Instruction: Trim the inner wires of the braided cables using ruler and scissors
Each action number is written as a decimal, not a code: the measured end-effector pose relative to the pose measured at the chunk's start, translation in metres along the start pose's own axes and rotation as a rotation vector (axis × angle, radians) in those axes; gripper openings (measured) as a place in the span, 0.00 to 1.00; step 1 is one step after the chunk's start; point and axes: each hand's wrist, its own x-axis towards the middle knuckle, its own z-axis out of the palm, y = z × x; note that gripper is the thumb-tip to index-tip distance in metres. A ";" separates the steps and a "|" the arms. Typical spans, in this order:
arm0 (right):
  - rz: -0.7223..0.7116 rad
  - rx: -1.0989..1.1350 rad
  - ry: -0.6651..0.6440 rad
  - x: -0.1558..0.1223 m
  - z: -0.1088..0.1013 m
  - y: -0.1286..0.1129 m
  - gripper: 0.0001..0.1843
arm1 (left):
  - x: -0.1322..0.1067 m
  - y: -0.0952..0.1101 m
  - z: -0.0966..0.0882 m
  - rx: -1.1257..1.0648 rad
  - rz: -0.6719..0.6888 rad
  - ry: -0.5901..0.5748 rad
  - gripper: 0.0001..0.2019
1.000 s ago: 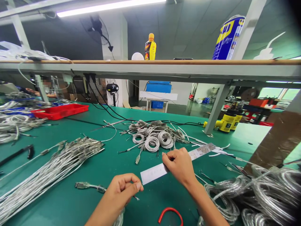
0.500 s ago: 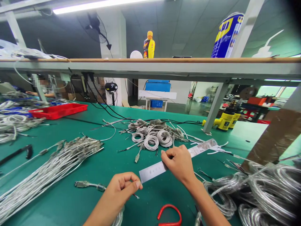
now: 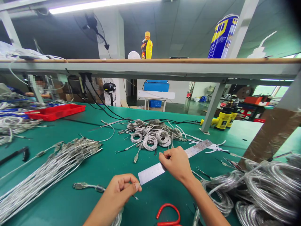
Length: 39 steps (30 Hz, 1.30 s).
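Note:
A steel ruler [image 3: 150, 172] lies slanted on the green table, and my right hand [image 3: 176, 164] is closed over its middle, holding it. My left hand [image 3: 122, 188] pinches the thin end of a clear cable [image 3: 135, 197] just beside the ruler's near end. That cable runs under my wrist, and a coil of it shows below my arm. A silver plug on a cable [image 3: 88, 186] lies left of my left hand. Red-handled cutters [image 3: 168, 213] rest at the near edge between my arms.
Coiled clear cables [image 3: 152, 135] are heaped mid-table, straight cables [image 3: 47, 171] lie in a bundle to the left, and big coils [image 3: 265, 188] sit on the right. A red tray [image 3: 55, 111] stands far left. A shelf [image 3: 150, 64] with a yellow bottle [image 3: 147, 47] spans above. Another person works at far left.
Both hands and the ruler have kept their places on the table; only the view has shifted a little to the right.

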 end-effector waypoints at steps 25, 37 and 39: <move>-0.089 -0.003 0.067 0.000 0.006 0.004 0.23 | 0.003 0.001 -0.006 -0.107 0.014 0.038 0.08; -0.092 -0.027 0.066 -0.001 0.008 0.005 0.23 | 0.004 0.000 -0.006 -0.148 -0.007 0.008 0.11; -0.088 -0.031 0.065 0.000 0.007 0.006 0.23 | 0.004 -0.001 -0.006 -0.205 -0.022 -0.017 0.12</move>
